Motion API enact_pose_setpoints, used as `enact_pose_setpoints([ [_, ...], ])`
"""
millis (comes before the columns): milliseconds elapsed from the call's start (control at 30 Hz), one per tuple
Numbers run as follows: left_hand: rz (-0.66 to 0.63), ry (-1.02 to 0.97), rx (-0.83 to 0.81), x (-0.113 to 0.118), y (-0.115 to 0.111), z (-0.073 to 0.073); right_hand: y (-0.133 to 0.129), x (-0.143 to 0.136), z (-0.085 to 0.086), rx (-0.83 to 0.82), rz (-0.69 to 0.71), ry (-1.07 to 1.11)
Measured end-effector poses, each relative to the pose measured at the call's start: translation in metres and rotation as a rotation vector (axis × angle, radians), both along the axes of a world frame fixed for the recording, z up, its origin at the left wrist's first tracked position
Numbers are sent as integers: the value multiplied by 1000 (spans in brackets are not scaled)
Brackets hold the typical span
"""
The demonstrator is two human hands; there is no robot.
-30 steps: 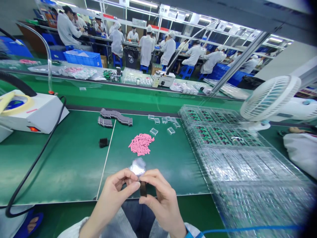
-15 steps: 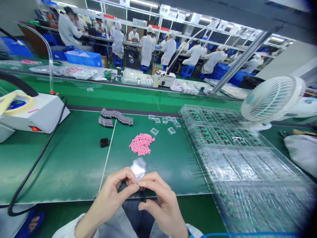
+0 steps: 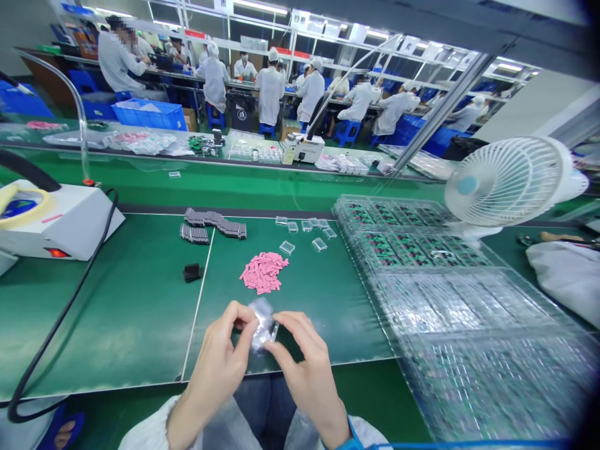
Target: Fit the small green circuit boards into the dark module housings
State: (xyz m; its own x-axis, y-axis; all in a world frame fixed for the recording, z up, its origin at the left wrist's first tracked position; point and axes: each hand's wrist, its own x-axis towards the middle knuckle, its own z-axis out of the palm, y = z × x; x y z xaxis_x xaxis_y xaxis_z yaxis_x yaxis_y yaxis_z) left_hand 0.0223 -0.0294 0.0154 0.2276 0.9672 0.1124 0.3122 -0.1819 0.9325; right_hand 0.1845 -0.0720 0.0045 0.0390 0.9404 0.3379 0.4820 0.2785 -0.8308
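My two hands have left the small dark piece's pose of a second ago, when it stood between them near the table's front edge, and have moved up to the pile of shiny film [image 3: 260, 307] in front of me. My left hand [image 3: 220, 350] has its thumb and forefinger pressed together at the tips, right against the film's left side; I can't tell whether they pinch any of it. My right hand [image 3: 307, 361] has thumb and forefinger apart, at the right side of the film, with something glossy showing between them. Whether that is the dark piece catching light or just film, I can't tell, nor whether I grip it. The film itself lies where it did, just nearer my fingertips now. Beyond it, the heap of pink strips [image 3: 265, 273] is unchanged, and so are the few black pieces [image 3: 192, 272] stacked to its left, the long row of grey-and-black pieces [image 3: 215, 222] and the scattered clear cases [image 3: 287, 247]. On the right, by the clear trays [image 3: 440, 300], the fan [image 3: 510, 181] has swung its head round, showing more of its face. A little clear piece [image 3: 174, 175] on the green strip behind has shifted to the right.
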Motion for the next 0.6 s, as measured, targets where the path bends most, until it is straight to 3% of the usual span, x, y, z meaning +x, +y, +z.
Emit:
enact_pose_setpoints([
  [167, 57, 205, 19, 3, 23, 1, 1, 12, -13, -19, -105, 18],
  [400, 87, 313, 45, 7, 36, 0, 10, 7, -15, -34, -90, 103],
  [500, 48, 368, 101, 0, 48, 9, 20, 8, -17, -20, -129, 164],
  [600, -25, 423, 191, -15, 75, 28, 29, 14, -18, -39, -142, 208],
])
